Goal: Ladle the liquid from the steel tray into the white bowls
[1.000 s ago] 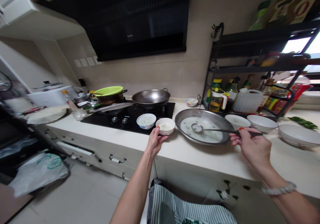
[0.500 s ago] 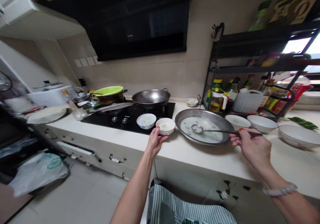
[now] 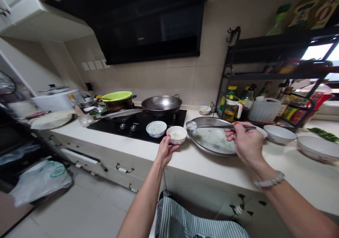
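My left hand (image 3: 166, 149) grips the rim and side of a small white bowl (image 3: 178, 141), which holds some pale soup with green bits. In my right hand (image 3: 245, 139) is the dark handle of a ladle (image 3: 192, 125). Its filled scoop hangs over the left rim of a wide metal basin (image 3: 209, 150), close to the small bowl. Whitish soup with green flecks (image 3: 214, 139) lies in the basin. Left of the held bowl, a blue-and-white bowl (image 3: 156, 134) of similar soup stands at the cooktop's edge.
A wok (image 3: 161, 105) and a pot topped by a lime-green basin (image 3: 116, 96) are on the black cooktop (image 3: 113, 127). White bowls (image 3: 279, 139) line the counter at right, before a black rack (image 3: 259, 76) of bottles. A drawer (image 3: 83, 160) stands out below at left.
My right hand has lifted the ladle out of the soup and moved left, bringing the scoop to the basin's left rim. My left hand stays on the small bowl. The view shifts slightly.
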{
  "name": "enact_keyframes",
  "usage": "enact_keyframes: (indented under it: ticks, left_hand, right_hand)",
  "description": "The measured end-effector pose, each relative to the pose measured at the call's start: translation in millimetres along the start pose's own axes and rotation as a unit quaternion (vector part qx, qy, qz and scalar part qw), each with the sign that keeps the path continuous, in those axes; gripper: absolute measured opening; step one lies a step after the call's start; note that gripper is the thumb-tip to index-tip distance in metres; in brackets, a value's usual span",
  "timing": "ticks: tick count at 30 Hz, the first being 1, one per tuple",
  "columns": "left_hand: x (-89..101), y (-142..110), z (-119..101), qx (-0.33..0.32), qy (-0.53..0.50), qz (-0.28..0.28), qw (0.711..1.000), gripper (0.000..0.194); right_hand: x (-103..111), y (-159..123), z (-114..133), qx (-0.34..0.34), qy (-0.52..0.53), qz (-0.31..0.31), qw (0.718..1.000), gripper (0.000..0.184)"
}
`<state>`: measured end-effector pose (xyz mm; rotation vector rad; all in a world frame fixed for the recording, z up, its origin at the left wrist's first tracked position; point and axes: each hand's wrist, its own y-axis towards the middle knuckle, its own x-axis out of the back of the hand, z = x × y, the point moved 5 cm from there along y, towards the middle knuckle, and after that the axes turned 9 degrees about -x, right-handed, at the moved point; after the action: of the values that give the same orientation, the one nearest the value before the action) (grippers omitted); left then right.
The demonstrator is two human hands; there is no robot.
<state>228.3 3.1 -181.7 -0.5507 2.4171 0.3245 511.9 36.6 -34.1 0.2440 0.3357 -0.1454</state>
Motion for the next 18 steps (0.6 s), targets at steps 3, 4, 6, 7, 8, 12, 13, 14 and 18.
enact_keyframes:
  ticks: [3, 4, 6, 7, 8, 12, 13, 14, 18]
  left_hand:
    - [0.1, 0.5, 0.8, 0.000, -0.002, 0.004, 1.000, 0.029]
    - [0.0, 0.6, 1.0, 0.001, -0.003, 0.004, 1.000, 0.029]
    - [0.1, 0.7, 1.4, 0.001, -0.005, 0.002, 1.000, 0.029]
    - [0.2, 0.7, 1.4, 0.000, -0.005, 0.001, 1.000, 0.030]
    - [0.3, 0.7, 1.4, -0.001, -0.006, 0.000, 1.000, 0.030]
    - [-0.5, 0.2, 0.7, -0.005, -0.009, 0.006, 1.000, 0.030]
    - [-0.8, 0.0, 0.5, -0.004, -0.009, 0.007, 1.000, 0.030]
    - [-1.0, -0.3, 0.3, -0.004, -0.009, 0.007, 1.000, 0.030]
    - [-1.2, -0.8, -0.3, -0.001, -0.011, 0.003, 1.000, 0.029]
  right_hand:
    - [-17.0, -5.0, -7.3, 0.001, -0.020, 0.026, 0.999, 0.028]
    - [-21.6, -7.7, -10.0, 0.005, -0.035, 0.037, 0.999, 0.029]
    - [-29.6, -14.7, -15.7, 0.022, -0.074, 0.070, 0.995, 0.029]
    - [-33.0, -19.0, -18.5, 0.035, -0.095, 0.092, 0.991, 0.029]
    - [-35.7, -23.6, -21.0, 0.052, -0.115, 0.117, 0.985, 0.028]
    - [-38.4, -43.2, -24.8, 0.153, -0.169, 0.208, 0.951, 0.020]
    - [-37.9, -47.9, -24.0, 0.182, -0.175, 0.229, 0.940, 0.018]
    - [-37.2, -52.3, -23.0, 0.209, -0.179, 0.249, 0.929, 0.017]
    - [-32.7, -58.1, -21.5, 0.234, -0.179, 0.271, 0.916, 0.015]
